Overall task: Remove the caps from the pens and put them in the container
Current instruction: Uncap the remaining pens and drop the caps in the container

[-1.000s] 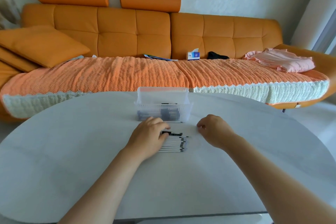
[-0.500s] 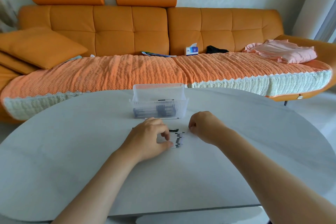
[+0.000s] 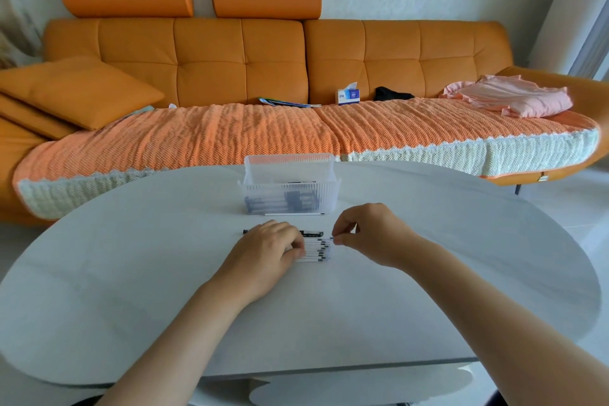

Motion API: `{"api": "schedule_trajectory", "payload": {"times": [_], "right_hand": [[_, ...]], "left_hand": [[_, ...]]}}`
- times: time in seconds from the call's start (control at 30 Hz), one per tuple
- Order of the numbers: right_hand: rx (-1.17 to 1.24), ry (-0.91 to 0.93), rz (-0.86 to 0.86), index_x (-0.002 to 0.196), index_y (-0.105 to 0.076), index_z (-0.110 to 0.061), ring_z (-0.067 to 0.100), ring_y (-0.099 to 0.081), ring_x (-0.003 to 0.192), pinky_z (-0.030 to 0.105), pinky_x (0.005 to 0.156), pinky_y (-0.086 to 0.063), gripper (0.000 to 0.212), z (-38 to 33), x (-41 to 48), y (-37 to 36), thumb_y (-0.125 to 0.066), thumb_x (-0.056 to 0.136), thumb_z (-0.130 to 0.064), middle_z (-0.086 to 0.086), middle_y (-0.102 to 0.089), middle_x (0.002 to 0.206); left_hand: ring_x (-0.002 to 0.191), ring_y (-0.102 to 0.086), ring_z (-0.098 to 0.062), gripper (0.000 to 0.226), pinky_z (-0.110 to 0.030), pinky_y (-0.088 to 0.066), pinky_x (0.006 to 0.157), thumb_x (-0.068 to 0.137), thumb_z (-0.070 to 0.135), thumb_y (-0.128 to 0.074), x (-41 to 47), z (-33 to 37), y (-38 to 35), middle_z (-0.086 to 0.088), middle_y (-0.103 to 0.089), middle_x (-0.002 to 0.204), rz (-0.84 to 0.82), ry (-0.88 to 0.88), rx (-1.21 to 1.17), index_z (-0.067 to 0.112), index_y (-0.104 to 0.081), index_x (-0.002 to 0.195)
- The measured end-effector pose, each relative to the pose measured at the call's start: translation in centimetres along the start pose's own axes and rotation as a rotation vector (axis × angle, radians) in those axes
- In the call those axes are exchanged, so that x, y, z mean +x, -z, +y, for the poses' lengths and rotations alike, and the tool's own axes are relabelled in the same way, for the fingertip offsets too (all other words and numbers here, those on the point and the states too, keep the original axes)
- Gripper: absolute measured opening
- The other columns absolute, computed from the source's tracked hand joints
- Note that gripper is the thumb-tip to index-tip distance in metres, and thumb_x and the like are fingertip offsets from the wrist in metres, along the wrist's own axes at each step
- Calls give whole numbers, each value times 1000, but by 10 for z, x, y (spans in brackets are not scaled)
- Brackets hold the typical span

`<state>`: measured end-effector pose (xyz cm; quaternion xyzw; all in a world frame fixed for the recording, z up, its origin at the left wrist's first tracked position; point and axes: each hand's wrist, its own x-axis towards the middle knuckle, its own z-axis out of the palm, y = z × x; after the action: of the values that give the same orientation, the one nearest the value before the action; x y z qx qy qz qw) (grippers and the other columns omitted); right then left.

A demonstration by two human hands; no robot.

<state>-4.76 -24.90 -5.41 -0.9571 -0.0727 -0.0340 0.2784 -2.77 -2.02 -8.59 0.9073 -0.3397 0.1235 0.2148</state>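
A row of several white pens (image 3: pixel 318 250) with dark ends lies side by side on the white table (image 3: pixel 428 290). My left hand (image 3: pixel 268 252) lies over the row's left part, fingers curled down on the pens and hiding their left ends. My right hand (image 3: pixel 365 234) is at the row's right end, with thumb and forefinger pinched on the dark tip of the rearmost white pen. A black pen (image 3: pixel 311 233) lies just behind the row. The clear plastic container (image 3: pixel 250 180) stands farther back with several pens inside.
One white pen (image 3: pixel 296 214) lies on the table against the container's front. Beyond the table is an orange sofa (image 3: pixel 230 53) with a woven cover, a tissue box (image 3: pixel 348 96) and pink cloth (image 3: pixel 514 99). The table's near edge is below my forearms.
My right hand has moved left to the pens' right ends and pinched its fingers there. My left hand has stayed on the row.
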Motion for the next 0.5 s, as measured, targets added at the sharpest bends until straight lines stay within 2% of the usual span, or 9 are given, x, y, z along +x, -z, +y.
{"api": "schedule_trajectory", "payload": {"times": [0.13,0.37,0.5], "right_hand": [[50,46,18,87,-75,-22,-15,-54,65,3,57,-37,5,-7,-4,0,-77,83,-19,-16,-66,79],[67,45,46,83,-77,-25,-13,-55,66,5,58,-40,6,-14,-2,-3,-79,81,-20,-21,-63,67],[66,53,28,86,-79,-23,-14,-56,67,4,58,-40,5,-15,-1,-4,-78,81,-20,-21,-65,70]], "left_hand": [[75,-53,-1,5,-26,-44,67,96,30,-54,-2,2,5,15,-60,78,-29,114,-138,28,-54,91],[78,-56,-3,6,-29,-48,70,96,31,-56,0,2,5,15,-60,79,-18,138,-199,29,-54,90],[79,-56,-2,5,-31,-49,72,95,31,-56,1,0,5,16,-60,80,-20,133,-195,29,-56,90]]}}
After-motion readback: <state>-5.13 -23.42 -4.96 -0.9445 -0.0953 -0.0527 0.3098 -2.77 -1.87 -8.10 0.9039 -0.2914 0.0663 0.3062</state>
